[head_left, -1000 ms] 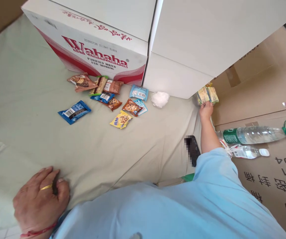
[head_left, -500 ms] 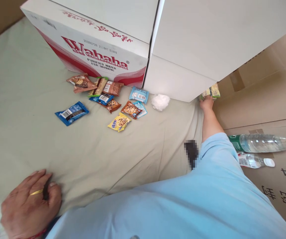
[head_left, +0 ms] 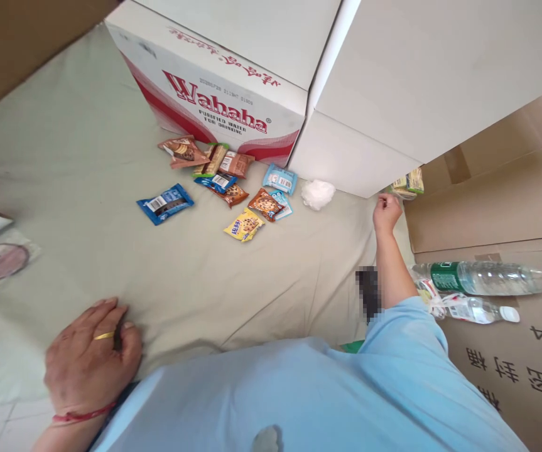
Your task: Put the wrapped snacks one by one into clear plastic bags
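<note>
My left hand (head_left: 94,351) rests palm down on the pale green sheet (head_left: 190,276), its fingers lying close together and a dark gap beside the thumb. A gold ring and a red wrist cord show on it. On the far right, my right hand (head_left: 387,213) is at the end of a stretched arm, fingers curled in, with nothing visible in them. Just beyond it, yellow-green snack packets (head_left: 407,182) lie by the box corner. Between the hands are a blue snack packet (head_left: 166,204), a yellow cookie packet (head_left: 245,225), a brown cookie packet (head_left: 265,204) and a light-blue packet (head_left: 280,179).
A white Wahaha carton (head_left: 233,107) and a plain white box (head_left: 360,147) stand behind the snacks. White crumpled plastic (head_left: 318,194) lies against the box. On the right, a large water bottle (head_left: 497,278) and a smaller bottle (head_left: 480,310) lie beside brown cardboard (head_left: 492,220).
My right hand has drawn back from the yellow-green packets, which stay by the box corner. The view has shifted left, bringing in a pink round item there. My left hand still rests on the sheet.
</note>
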`<state>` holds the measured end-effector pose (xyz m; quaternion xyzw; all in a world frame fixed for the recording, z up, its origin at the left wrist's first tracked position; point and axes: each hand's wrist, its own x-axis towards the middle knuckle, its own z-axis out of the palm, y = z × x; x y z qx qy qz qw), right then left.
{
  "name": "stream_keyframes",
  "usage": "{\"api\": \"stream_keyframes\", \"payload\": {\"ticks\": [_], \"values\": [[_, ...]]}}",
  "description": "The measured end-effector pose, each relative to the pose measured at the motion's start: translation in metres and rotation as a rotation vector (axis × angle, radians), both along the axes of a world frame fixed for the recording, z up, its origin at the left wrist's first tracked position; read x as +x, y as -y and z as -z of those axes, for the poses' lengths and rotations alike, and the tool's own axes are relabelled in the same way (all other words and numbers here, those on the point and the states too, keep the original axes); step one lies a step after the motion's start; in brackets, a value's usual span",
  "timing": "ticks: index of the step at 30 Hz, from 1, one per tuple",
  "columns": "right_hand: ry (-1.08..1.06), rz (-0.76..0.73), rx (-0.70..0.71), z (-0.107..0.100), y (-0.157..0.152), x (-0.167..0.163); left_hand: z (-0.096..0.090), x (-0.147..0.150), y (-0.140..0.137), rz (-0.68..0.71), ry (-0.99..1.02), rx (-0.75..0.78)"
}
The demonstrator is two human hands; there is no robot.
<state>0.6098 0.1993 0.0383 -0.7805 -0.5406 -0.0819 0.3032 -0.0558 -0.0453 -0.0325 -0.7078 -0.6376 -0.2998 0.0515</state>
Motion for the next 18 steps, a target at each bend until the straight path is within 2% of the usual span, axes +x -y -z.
{"api": "stream_keyframes", "payload": {"ticks": [3, 5, 8, 10, 13, 16, 18], "values": [[-0.024, -0.311, -0.027, -0.001, 0.000, -0.062, 0.001, 0.003, 0.002, -0.022, 0.024, -0.017], [-0.008, -0.451, -0.112, -0.001, -0.002, -0.102, -0.001, 0.005, 0.002, -0.040, 0.040, -0.032], [0.020, -0.444, -0.308, -0.003, -0.004, -0.141, -0.008, 0.007, 0.001, -0.031, 0.104, -0.059], [-0.048, -0.365, -0.319, -0.004, 0.000, -0.152, -0.017, 0.009, 0.002, -0.016, 0.196, -0.093], [-0.415, -0.269, -0.093, -0.008, 0.025, -0.162, -0.036, 0.013, 0.005, -0.074, 0.389, -0.169], [-1.057, -0.262, 0.092, -0.010, 0.072, -0.182, -0.055, 0.021, 0.004, -0.121, 0.591, -0.307], [-1.434, -0.304, 0.118, -0.009, 0.111, -0.205, -0.065, 0.030, -0.002, -0.078, 0.719, -0.464]]}}
